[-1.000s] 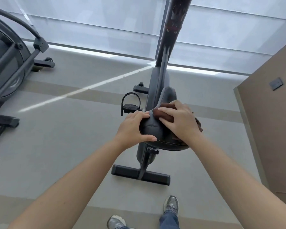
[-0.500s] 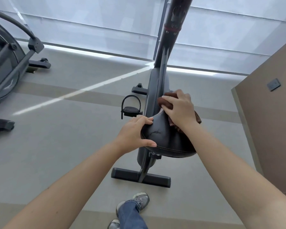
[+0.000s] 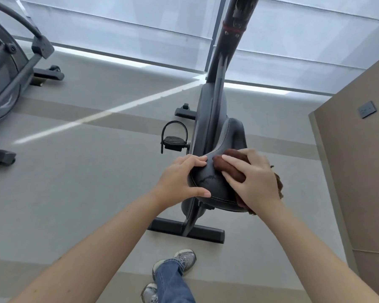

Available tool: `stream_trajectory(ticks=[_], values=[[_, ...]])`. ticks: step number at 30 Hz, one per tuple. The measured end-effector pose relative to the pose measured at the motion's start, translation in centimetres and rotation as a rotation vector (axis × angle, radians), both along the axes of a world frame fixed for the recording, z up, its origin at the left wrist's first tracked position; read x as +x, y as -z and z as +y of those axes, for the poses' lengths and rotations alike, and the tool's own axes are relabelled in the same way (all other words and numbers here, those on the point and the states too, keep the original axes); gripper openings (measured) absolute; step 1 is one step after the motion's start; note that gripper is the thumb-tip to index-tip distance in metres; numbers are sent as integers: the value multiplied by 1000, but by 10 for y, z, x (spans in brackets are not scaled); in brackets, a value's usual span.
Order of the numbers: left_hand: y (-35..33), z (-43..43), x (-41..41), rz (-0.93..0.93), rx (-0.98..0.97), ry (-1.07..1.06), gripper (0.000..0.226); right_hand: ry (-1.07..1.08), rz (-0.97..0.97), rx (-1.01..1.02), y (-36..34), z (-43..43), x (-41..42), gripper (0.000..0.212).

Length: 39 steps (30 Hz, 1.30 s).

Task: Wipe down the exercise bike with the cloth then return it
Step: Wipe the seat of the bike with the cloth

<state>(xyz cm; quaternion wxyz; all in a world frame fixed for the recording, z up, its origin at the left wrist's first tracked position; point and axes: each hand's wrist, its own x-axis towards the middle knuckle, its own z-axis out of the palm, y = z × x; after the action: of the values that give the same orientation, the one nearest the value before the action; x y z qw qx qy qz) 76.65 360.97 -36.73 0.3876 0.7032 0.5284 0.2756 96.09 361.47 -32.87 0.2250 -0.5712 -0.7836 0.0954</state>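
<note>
Wiping the saddle (image 3: 208,184) of the exercise bike (image 3: 214,106) right now. Pressing the brown cloth (image 3: 230,169) onto the seat top with the right hand (image 3: 254,180), fingers bent over the wad and gripping it. Bracing with the left hand (image 3: 179,180), clamping the saddle's edge between thumb and curled fingers. Probably worth dragging long overlapping strokes out past the fingertips toward the nose, and not skipping the stitched rim under the thumb.

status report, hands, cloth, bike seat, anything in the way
Left hand grips the saddle at its left edge. Right hand holds the brown cloth bunched against the saddle top. No obstruction seen around the saddle.
</note>
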Motion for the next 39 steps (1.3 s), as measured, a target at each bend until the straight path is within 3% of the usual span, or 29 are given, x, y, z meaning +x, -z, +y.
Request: stream_trajectory(ticks=[8,16,21,25,27,33,39], values=[[6,-10,1,-127,-77,-76,64,87,-259,-55,9,98,-30,27],[13,-18,-8,-186,-173,-159,69,-206,-31,-54,-6,-1,-8,28],[13,-15,-14,-161,-185,-123,66,-287,-71,-59,-11,-3,-28,27],[17,-18,-17,-239,-243,-165,57,-452,-229,-80,-9,15,-48,27],[17,-20,-16,-261,-253,-161,57,-500,-187,-42,-8,4,-32,26],[12,-20,-14,-220,-233,-140,58,-523,-154,82,2,-34,2,20],[12,-19,-14,-235,-255,-173,56,-433,-174,-9,-7,-3,-34,26]])
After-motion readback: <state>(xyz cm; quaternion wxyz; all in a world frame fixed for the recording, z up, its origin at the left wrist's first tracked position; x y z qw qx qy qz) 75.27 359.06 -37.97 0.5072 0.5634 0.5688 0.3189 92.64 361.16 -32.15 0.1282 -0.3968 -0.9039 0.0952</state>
